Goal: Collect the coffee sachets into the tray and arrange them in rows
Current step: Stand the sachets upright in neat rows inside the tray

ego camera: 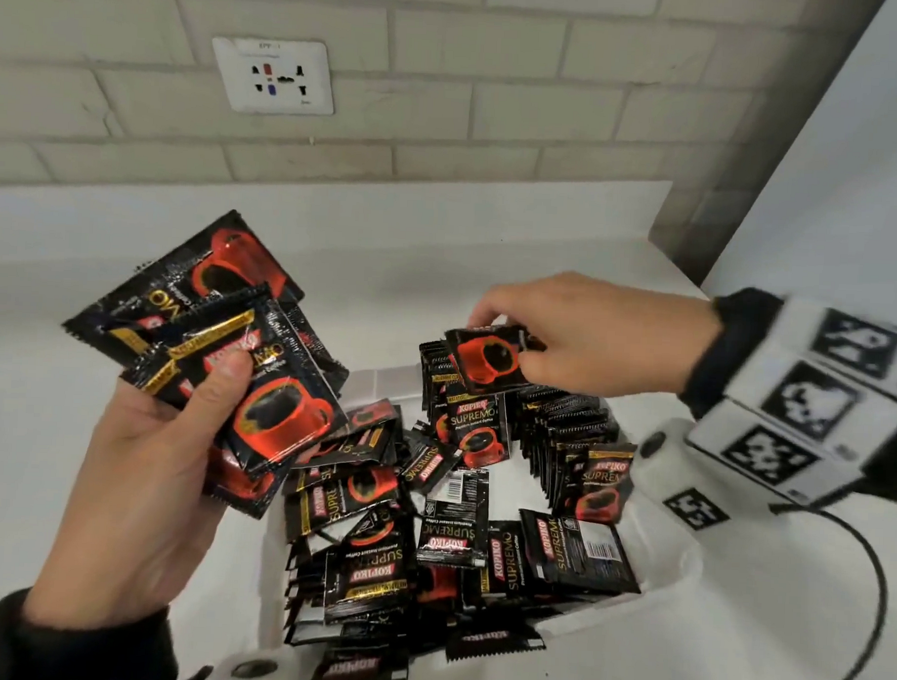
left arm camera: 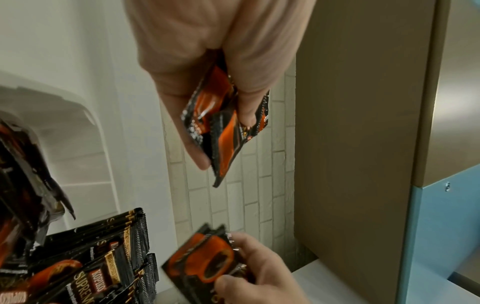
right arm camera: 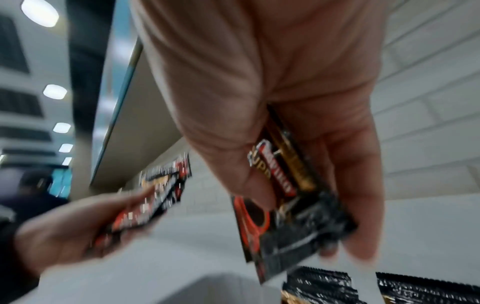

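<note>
Currently:
left hand (ego camera: 138,460): thumb clamps a fanned bunch of sachets (ego camera: 214,350) against the fingers, raised above the tray's left edge.
right hand (ego camera: 585,335): fingertips pinch a single sachet (ego camera: 486,364) over the upright rows (ego camera: 551,421) at the tray's far right.
sachets: glossy black Kopiko Supremo packs, red cup print, gold band, serrated ends.
white tray (ego camera: 652,575): loose pile (ego camera: 377,521) jumbled across its left and near side, some barcode-side up.
counter (ego camera: 48,399): white, carries the tray.

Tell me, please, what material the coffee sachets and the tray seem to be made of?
Coffee sachets: probably thin glossy foil or plastic film; they show highlights, wrinkles and serrated sealed edges. Tray: likely white moulded plastic, matte to slightly satin, with rounded corners and ribbed walls.
</note>
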